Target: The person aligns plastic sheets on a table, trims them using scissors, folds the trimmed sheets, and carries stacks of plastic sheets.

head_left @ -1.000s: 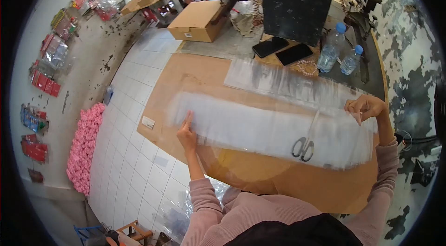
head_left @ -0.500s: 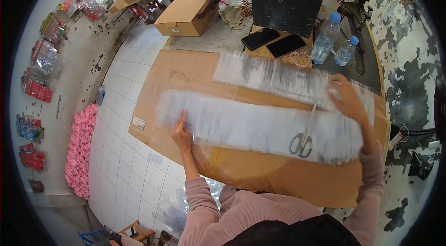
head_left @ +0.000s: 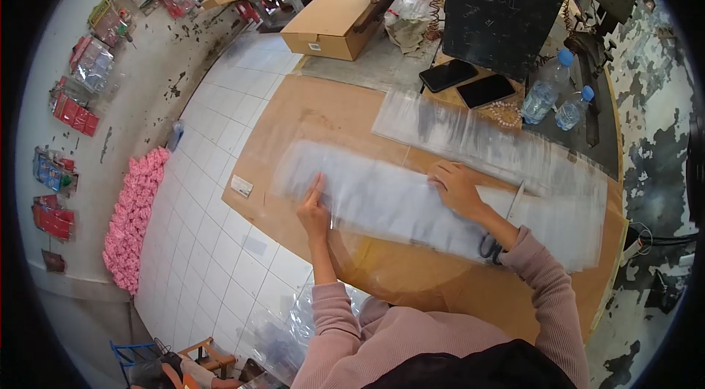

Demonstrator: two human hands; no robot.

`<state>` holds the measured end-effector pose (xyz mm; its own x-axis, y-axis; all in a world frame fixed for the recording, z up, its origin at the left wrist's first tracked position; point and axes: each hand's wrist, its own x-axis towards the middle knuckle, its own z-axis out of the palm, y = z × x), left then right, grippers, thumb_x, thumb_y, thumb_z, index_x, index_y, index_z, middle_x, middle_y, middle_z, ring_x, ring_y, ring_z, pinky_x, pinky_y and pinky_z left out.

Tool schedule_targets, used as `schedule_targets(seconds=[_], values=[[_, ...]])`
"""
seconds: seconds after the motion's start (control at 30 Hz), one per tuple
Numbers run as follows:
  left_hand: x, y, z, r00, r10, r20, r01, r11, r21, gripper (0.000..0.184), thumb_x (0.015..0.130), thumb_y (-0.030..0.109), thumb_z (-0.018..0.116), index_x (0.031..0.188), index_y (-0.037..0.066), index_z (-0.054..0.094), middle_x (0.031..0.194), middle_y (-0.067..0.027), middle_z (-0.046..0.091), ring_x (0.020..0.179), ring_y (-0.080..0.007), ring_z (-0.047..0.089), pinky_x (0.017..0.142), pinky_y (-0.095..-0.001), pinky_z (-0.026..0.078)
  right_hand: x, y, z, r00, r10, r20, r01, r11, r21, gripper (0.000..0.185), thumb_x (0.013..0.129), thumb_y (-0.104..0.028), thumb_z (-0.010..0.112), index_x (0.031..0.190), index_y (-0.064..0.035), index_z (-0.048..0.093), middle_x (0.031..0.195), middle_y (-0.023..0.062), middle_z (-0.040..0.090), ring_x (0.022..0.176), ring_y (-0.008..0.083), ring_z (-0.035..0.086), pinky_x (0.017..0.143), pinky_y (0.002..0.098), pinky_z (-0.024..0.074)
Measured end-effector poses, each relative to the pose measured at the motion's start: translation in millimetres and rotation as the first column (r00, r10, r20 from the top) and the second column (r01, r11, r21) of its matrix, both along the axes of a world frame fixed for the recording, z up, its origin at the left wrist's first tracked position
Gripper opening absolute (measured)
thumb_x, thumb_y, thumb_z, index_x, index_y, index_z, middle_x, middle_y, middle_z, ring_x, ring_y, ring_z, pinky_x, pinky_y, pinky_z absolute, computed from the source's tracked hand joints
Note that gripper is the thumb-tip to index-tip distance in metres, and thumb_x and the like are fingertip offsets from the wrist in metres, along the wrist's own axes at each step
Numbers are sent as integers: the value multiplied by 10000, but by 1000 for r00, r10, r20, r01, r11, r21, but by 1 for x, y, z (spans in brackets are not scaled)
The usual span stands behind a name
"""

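A long fanned stack of clear plastic sleeves (head_left: 382, 187) lies across the brown cardboard. My left hand (head_left: 314, 211) rests at the stack's lower left edge, index finger stretched out on the plastic; its other fingers are partly hidden. Over the middle of the stack, my right hand (head_left: 457, 187) touches the plastic near its upper edge, fingers bent but apart, with nothing visibly held. Scissors (head_left: 490, 248) lie on the sleeves, partly covered by my right forearm. A second stack of clear sleeves (head_left: 455, 132) lies just behind the first.
Two phones (head_left: 448, 75) (head_left: 485, 91), a bead string (head_left: 505, 114) and two water bottles (head_left: 543, 92) (head_left: 574, 108) stand or lie at the back. Behind them is a dark board (head_left: 499, 18). A closed carton (head_left: 327, 22) sits back left. Pink bundles (head_left: 136, 220) lie by the wall.
My right hand has swept left from the stack's right end to its middle, its forearm now covering part of the scissors. My left hand keeps its place on the sleeves. The view has shifted slightly.
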<state>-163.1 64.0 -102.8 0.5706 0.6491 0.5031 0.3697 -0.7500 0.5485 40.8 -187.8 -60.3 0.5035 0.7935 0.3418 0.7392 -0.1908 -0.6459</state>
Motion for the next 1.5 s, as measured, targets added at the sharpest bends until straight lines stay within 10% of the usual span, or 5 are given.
schedule_targets(seconds=[0.3,0.67,1.13,1.37,1.5], values=[[-2,6,-10,999,12,-30,-12,1000,-6,592,662,-144,409,1123,169,611,1142,-46,588,928,-232,615,716,-298,489,92,-159,120,820,56,-569,-165,976,-143,156,620,41,475,566,-76,389,527,-16,411,450,62,423,407,228,344],[-1,1,5,994,-89,-57,83,992,-91,548,689,-128,409,1170,86,559,1194,-133,540,1107,-247,526,912,-316,431,69,-337,64,658,-346,668,712,573,-405,65,628,-43,543,621,-92,502,580,103,550,657,319,549,707,414,423],[44,-142,149,603,-540,-587,677,736,19,848,588,312,700,1344,188,337,1418,-200,187,1331,-344,155,1001,-647,101,47,-327,32,645,-287,708,637,714,-291,432,710,-365,661,880,10,530,663,142,548,653,291,540,918,460,326],[106,-36,99,541,-192,-819,657,704,269,860,637,180,653,1383,307,244,1465,-135,112,1363,-293,68,1002,-659,91,43,-327,34,664,-292,688,645,689,-330,354,718,-310,655,814,-8,498,658,152,528,668,311,529,906,469,316],[100,10,98,612,-215,-761,620,728,293,537,771,16,459,1285,175,447,1288,-33,479,1214,-154,424,1070,-490,177,43,-325,32,665,-303,683,651,683,-331,325,725,-291,647,800,-12,498,648,153,526,657,309,529,904,468,324]])
